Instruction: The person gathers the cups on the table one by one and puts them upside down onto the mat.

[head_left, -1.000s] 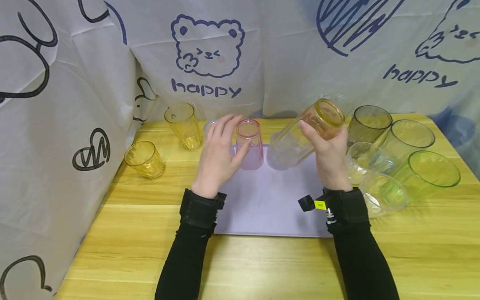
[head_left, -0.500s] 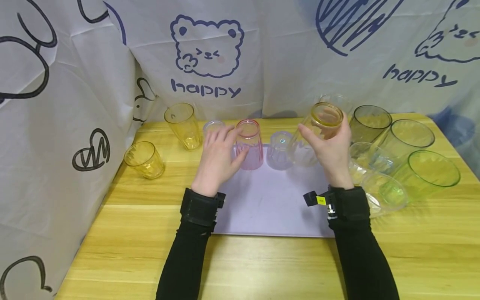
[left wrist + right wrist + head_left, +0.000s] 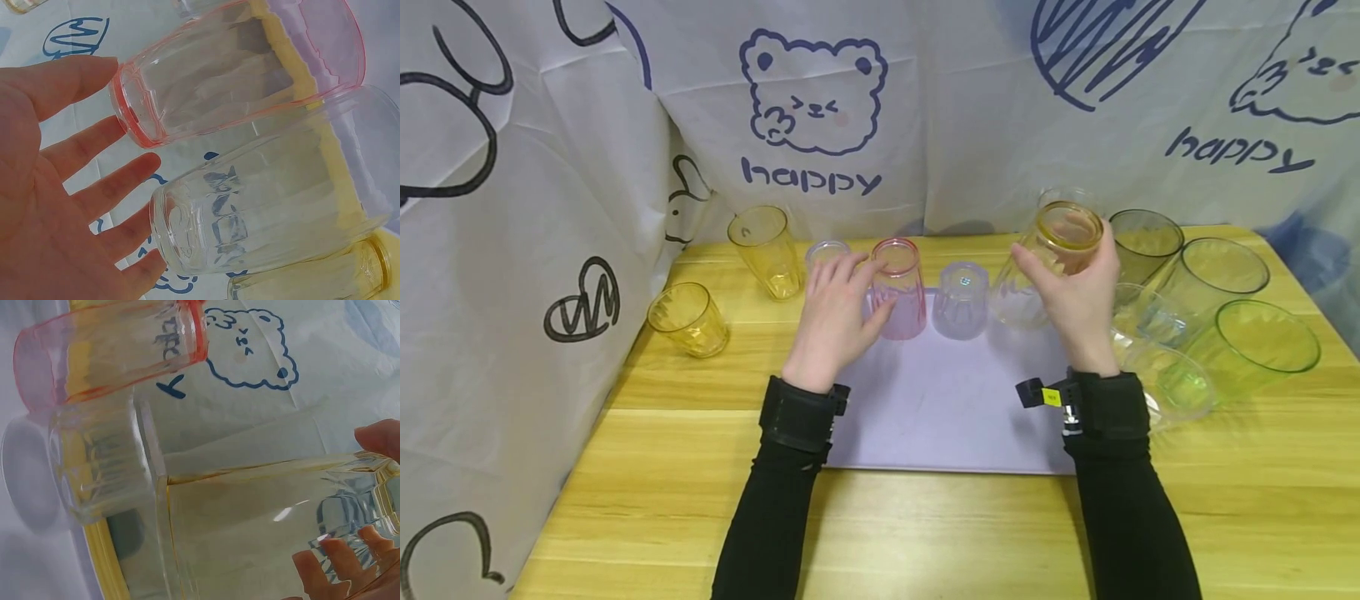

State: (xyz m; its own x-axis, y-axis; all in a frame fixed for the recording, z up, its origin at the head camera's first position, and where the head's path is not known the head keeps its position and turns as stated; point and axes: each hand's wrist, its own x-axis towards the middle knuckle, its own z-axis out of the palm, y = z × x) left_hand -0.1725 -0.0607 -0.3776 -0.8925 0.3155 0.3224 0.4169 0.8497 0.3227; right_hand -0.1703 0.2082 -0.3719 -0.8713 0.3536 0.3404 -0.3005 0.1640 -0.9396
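My right hand (image 3: 1078, 312) grips an upside-down, amber-tinted glass (image 3: 1022, 292) near its base, with thumb and fingers round it. Its mouth points down over the right back of a lilac tray (image 3: 925, 417); whether it touches cannot be told. Just left of it, a short clear tumbler (image 3: 962, 304) stands mouth down on the tray. My left hand (image 3: 835, 321) is beside an inverted pink glass (image 3: 900, 292). In the left wrist view, its extended thumb and index finger lie at the pink glass's base (image 3: 134, 103), and other fingertips are near a clear glass (image 3: 250, 194).
Two yellow glasses, one tall (image 3: 766, 250) and one short (image 3: 688, 321), stand mouth up at the left. Several glasses crowd the right side, among them a grey one (image 3: 1138, 246), a green one (image 3: 1262, 350) and a clear one (image 3: 1168, 387). A printed cloth (image 3: 925, 125) hangs behind the table.
The amber-tinted glass has gone from a strong lean to nearly vertical, and my right hand has shifted it right, away from the short clear tumbler. My left hand has barely moved.
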